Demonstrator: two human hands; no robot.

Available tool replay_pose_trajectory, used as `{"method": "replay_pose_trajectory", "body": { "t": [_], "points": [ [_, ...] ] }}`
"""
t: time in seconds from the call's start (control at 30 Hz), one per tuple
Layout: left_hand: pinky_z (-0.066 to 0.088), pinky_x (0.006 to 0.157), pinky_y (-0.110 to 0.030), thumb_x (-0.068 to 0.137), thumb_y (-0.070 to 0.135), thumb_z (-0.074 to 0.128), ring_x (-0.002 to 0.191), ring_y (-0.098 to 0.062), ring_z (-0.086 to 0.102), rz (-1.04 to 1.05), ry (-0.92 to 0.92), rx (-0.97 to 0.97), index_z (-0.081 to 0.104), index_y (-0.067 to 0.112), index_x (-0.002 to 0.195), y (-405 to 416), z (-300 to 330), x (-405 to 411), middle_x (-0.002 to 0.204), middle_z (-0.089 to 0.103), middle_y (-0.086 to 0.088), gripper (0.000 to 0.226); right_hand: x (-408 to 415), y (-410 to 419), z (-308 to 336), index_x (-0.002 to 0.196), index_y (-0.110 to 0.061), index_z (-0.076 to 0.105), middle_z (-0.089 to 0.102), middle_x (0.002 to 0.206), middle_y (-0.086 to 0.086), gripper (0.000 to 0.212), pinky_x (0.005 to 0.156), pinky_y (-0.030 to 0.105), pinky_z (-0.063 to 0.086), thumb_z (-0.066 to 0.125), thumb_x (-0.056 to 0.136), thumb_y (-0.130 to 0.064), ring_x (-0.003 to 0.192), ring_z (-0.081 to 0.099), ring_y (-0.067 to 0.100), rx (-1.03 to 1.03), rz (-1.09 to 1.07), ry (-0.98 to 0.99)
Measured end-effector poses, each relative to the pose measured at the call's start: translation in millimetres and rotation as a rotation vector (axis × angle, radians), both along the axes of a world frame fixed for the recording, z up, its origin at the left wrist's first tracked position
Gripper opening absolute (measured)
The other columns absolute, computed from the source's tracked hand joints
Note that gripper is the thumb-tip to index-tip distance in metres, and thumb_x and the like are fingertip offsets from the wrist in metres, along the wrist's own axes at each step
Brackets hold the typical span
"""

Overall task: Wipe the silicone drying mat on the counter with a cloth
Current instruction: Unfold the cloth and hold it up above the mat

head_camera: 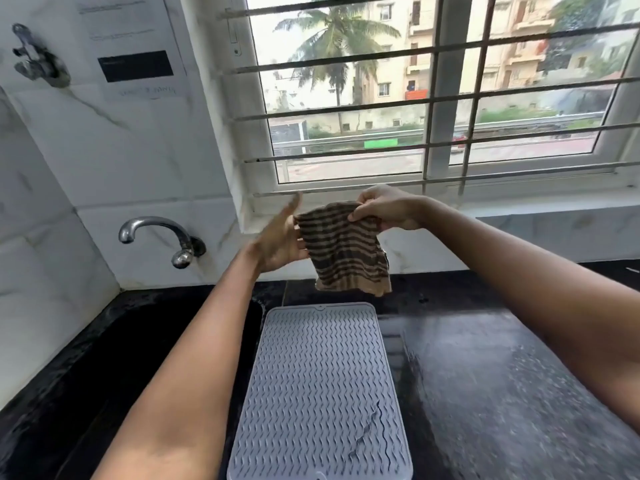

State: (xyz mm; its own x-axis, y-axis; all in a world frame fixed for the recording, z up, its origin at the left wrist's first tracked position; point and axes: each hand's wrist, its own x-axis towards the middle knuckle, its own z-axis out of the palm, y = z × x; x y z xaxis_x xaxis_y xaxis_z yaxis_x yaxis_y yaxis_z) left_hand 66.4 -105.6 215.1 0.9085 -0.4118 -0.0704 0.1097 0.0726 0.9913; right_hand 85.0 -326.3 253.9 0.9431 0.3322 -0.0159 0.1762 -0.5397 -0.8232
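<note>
A chrome tap (162, 237) juts from the white marble-tiled wall (145, 161), over the dark sink (114, 344) set in the black surface (491, 375). Above the tap, a printed paper sheet (133, 46) is stuck to the wall, with a metal fitting (34, 58), possibly a valve, to its left. Right of the tap, a barred window (433, 88) shows a palm tree (339, 46) and buildings.

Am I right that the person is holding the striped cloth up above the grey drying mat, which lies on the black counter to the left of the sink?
Not quite. In the head view the grey drying mat lies to the right of the sink, not its left. The rest holds: the right hand pinches the striped cloth above the mat on the black counter.
</note>
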Motion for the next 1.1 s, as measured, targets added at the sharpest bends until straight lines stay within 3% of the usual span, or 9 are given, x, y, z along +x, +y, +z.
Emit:
{"method": "replay_pose_trajectory", "body": {
  "t": [0.2,0.33,0.5,0.67,0.73,0.8,0.87,0.93,1.1],
  "points": [
    [0.055,0.090,-0.036,0.092,-0.001,0.055,0.102,-0.025,0.064,0.067,-0.021,0.271,0.048,-0.001,0.130,-40.9,-27.8,-61.1,0.123,0.062,-0.017,0.039,-45.0,-40.8,-23.3,0.099,-0.003,0.056,0.062,0.087,0.009,0.021,0.064,0.028,0.058,0.067,0.082,-0.008,0.081,0.064,0.021,-0.114,0.110,0.170],
    [0.050,0.094,-0.033,0.094,-0.001,0.052,0.097,-0.015,0.063,-0.061,0.051,0.396,0.050,0.011,0.133,-74.7,-69.5,-121.5,0.112,0.065,-0.004,0.041,-94.9,-75.4,-70.2,0.093,-0.006,0.055,0.057,0.091,0.015,0.017,0.075,0.038,0.054,0.066,0.081,-0.002,0.086,0.060,0.027,-0.275,0.220,0.283],
    [0.048,0.096,-0.034,0.096,0.002,0.050,0.098,-0.016,0.062,-0.156,0.290,0.549,0.048,0.003,0.134,-118.6,-124.9,-185.3,0.122,0.060,-0.011,0.038,-159.6,-114.8,-127.3,0.082,-0.010,0.053,0.060,0.081,0.013,0.016,0.051,0.025,0.057,0.063,0.083,0.002,0.064,0.065,0.018,-0.332,0.375,0.573],
    [0.046,0.099,-0.040,0.094,0.004,0.054,0.092,-0.017,0.059,-0.054,0.346,0.652,0.050,0.005,0.131,-155.7,-171.5,-217.1,0.113,0.062,-0.011,0.037,-193.2,-135.7,-172.5,0.091,-0.008,0.054,0.062,0.088,0.016,0.012,0.069,0.038,0.060,0.061,0.086,0.001,0.074,0.066,0.025,-0.299,0.370,0.782],
    [0.040,0.105,-0.039,0.090,0.007,0.061,0.108,-0.023,0.056,0.116,0.214,0.821,0.039,0.006,0.138,-172.3,-197.7,-223.5,0.129,0.055,-0.018,0.053,-198.3,-141.6,-194.9,0.113,-0.009,0.051,0.058,0.103,0.019,0.031,0.075,0.041,0.058,0.062,0.085,-0.002,0.088,0.063,0.029,-0.450,0.260,0.603],
    [0.033,0.112,-0.037,0.090,0.016,0.060,0.132,-0.029,0.042,0.285,-0.027,1.100,0.025,0.011,0.147,-187.3,-222.2,-233.0,0.148,0.038,-0.017,0.067,-204.7,-146.3,-220.5,0.130,-0.009,0.040,0.052,0.123,0.020,0.048,0.088,0.041,0.049,0.058,0.086,-0.006,0.108,0.055,0.033,-0.653,0.153,0.173],
    [0.025,0.115,-0.035,0.093,0.018,0.050,0.138,-0.026,0.034,0.323,-0.294,1.206,0.025,0.012,0.147,-198.7,-243.9,-246.5,0.152,0.033,-0.011,0.060,-226.2,-144.9,-246.6,0.129,-0.005,0.043,0.050,0.130,0.020,0.044,0.096,0.041,0.043,0.049,0.086,-0.005,0.115,0.051,0.035,-0.587,0.066,-0.176],
    [0.015,0.120,-0.032,0.098,0.021,0.040,0.145,-0.022,0.023,0.157,-0.427,1.246,0.020,0.009,0.150,-205.6,-268.4,-261.6,0.158,0.023,-0.010,0.057,-254.9,-139.9,-280.4,0.131,-0.004,0.044,0.048,0.135,0.020,0.044,0.103,0.041,0.039,0.048,0.087,-0.014,0.121,0.048,0.035,-0.494,0.102,-0.307],
    [-0.002,0.122,-0.030,0.101,0.041,0.025,0.150,-0.016,-0.005,-0.065,-0.494,1.459,-0.001,0.011,0.153,-191.3,-305.1,-279.3,0.162,-0.007,-0.004,0.065,-298.8,-140.6,-338.3,0.148,-0.009,0.007,-0.002,0.156,0.008,0.093,0.116,0.040,-0.013,0.049,0.078,-0.052,0.144,-0.004,0.032,-0.732,0.337,-0.422]
  ]
}}
